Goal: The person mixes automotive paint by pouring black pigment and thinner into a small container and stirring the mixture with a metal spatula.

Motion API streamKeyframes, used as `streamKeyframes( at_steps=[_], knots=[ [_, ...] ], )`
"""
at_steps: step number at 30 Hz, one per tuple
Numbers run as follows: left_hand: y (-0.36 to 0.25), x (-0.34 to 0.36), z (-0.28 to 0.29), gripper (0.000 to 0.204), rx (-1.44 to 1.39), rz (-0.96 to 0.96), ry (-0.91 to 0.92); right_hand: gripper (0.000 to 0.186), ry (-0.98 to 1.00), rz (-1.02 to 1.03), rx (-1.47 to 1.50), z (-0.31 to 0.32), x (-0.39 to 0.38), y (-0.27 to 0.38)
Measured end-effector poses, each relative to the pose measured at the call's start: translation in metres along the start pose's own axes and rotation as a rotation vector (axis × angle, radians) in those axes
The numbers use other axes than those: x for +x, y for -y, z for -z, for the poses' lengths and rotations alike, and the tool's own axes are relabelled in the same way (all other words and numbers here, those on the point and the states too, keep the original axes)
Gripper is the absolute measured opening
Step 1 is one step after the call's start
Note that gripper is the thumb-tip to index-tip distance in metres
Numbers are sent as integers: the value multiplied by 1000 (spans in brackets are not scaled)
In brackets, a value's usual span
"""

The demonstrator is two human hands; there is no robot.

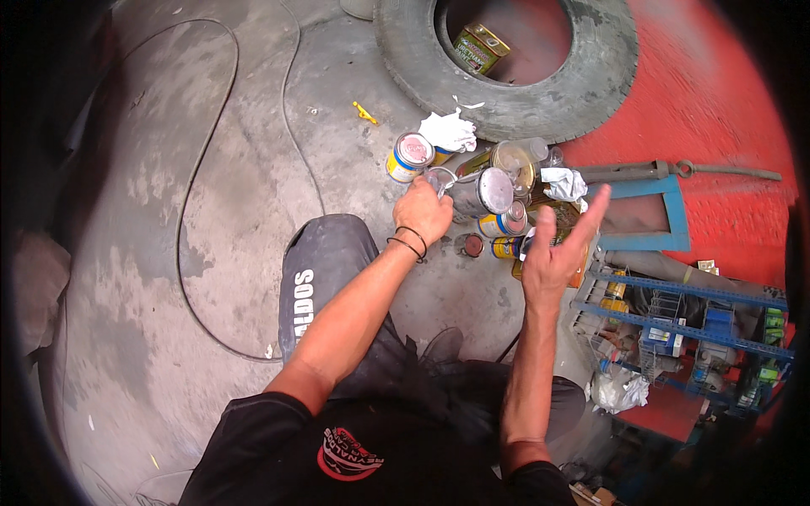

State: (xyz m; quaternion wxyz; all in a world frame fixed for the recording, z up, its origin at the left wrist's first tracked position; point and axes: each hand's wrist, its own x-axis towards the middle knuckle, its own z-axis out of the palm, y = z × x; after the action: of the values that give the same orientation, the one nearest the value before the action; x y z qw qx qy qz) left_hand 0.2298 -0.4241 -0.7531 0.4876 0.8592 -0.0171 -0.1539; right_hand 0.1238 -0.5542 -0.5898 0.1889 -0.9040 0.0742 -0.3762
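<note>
My left hand (424, 211) reaches forward with its fingers closed on what looks like a small clear cup (440, 177), partly hidden by the hand. Just beyond it stands a yellow and blue paint can (413, 150) with a pinkish, paint-smeared lid. My right hand (553, 260) is raised to the right of the cans, thumb and fingers apart, with nothing visible in it. Between the hands stand a grey-topped container (495, 191), a smaller yellow and blue can (504, 223), a small reddish-brown cup (472, 245) and another yellow and blue can (506, 246).
A large tyre (515, 114) lies beyond the cans, with a green tin (481, 49) inside its ring. Crumpled white paper (449, 131) sits near the cans. A blue metal frame (677, 215) and a loaded shelf rack (683, 291) stand right. A hose (180, 244) curves across the left floor.
</note>
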Motion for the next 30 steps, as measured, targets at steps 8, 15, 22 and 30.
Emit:
streamKeyframes(
  at_steps=[8, 15, 22, 30],
  knots=[
    [2, 1, -6, 56, 21, -47, 36, 81, 274, -62, -147, -50, -72, -26],
    [-6, -13, -14, 56, 51, -144, 157, 90, 411, -918, 679, -100, -190, -10],
    [-20, -62, -18, 56, 37, -301, 412, 61, 219, -676, 265, -105, -167, -9],
    [-31, 79, -20, 93, 222, -508, 737, 70, -12, -675, 244, -60, -178, -18]
  ],
)
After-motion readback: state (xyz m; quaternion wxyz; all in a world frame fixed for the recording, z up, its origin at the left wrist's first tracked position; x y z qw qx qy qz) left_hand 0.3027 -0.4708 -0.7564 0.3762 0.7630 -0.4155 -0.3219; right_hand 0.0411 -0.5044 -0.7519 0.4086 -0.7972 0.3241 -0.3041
